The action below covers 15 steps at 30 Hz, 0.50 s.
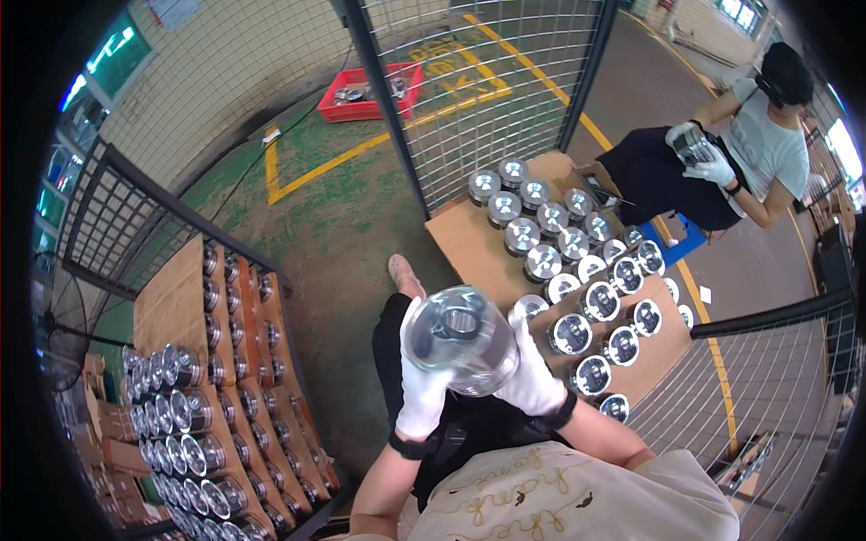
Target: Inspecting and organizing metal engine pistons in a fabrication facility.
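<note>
In front of my body I hold a shiny metal piston (462, 347) with both white-gloved hands. My left hand (422, 392) wraps its left side, and my right hand (534, 383) grips its right side. The piston is tilted so that its hollow underside and inner boss face up; motion blurs it a little. To the right of my hands, a group of pistons (570, 334) lies with open ends up on a cardboard sheet (660, 311). Beyond them, more pistons (543, 263) stand with flat crowns up on another cardboard layer (469, 248).
At left, a caged rack (108, 207) holds stacked cardboard layers of pistons (185, 410). Wire mesh panels (505, 99) flank the right stack. A red crate (347, 110) with metal parts sits on the green floor. At far right, a seated co-worker (767, 144) holds another piston (693, 149).
</note>
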Each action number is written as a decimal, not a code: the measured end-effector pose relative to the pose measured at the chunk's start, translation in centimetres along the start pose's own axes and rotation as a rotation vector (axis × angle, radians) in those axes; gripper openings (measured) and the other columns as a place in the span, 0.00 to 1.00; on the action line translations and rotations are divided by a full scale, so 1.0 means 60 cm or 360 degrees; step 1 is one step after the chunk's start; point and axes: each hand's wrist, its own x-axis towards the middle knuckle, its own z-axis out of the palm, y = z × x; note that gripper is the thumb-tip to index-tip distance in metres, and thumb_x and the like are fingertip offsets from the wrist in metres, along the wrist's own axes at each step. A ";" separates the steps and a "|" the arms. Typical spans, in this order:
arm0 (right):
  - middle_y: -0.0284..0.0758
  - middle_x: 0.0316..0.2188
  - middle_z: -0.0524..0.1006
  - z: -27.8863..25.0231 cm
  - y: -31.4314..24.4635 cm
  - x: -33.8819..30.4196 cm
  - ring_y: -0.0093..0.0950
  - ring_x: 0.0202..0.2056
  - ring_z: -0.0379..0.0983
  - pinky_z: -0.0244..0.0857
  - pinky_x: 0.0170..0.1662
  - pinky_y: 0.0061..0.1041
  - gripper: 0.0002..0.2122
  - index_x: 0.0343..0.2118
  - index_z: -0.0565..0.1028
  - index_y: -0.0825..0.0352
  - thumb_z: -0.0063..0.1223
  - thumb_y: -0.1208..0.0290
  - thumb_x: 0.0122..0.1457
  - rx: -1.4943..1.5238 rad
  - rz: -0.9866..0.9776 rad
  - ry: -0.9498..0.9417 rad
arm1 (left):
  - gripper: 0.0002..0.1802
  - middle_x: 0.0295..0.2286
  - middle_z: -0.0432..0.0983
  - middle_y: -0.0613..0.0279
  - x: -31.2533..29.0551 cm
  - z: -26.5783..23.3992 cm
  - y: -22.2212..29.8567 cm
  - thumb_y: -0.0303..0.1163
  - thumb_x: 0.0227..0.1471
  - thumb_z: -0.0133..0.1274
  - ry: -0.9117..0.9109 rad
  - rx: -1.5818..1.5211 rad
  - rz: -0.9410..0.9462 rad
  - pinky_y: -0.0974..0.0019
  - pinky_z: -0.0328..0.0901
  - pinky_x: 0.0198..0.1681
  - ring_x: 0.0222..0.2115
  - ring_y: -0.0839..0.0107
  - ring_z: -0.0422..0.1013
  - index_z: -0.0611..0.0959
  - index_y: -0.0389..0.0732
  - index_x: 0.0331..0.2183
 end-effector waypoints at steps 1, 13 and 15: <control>0.38 0.60 0.63 -0.012 -0.014 0.000 0.33 0.58 0.62 0.57 0.59 0.39 0.30 0.62 0.57 0.62 0.33 0.45 0.65 -0.0066 -0.0028 0.0069 | 0.52 0.53 0.64 0.54 -0.010 0.008 0.019 0.27 0.38 0.68 -0.0082 0.0628 0.0298 0.64 0.59 0.57 0.53 0.64 0.64 0.55 0.35 0.60; 0.37 0.59 0.62 -0.071 -0.076 -0.063 0.25 0.57 0.61 0.53 0.62 0.26 0.26 0.63 0.54 0.68 0.31 0.55 0.69 -0.0999 -0.0250 0.0263 | 0.55 0.45 0.68 0.47 -0.004 0.057 0.029 0.37 0.25 0.73 -0.0546 0.0843 0.0540 0.56 0.64 0.49 0.46 0.52 0.68 0.62 0.34 0.55; 0.37 0.59 0.63 -0.037 -0.103 -0.095 0.26 0.58 0.60 0.53 0.61 0.27 0.28 0.62 0.56 0.68 0.36 0.52 0.67 -0.1122 -0.0202 0.0249 | 0.54 0.44 0.68 0.47 0.004 0.048 0.015 0.38 0.25 0.72 -0.0594 0.1055 0.0625 0.55 0.65 0.49 0.45 0.51 0.68 0.63 0.34 0.54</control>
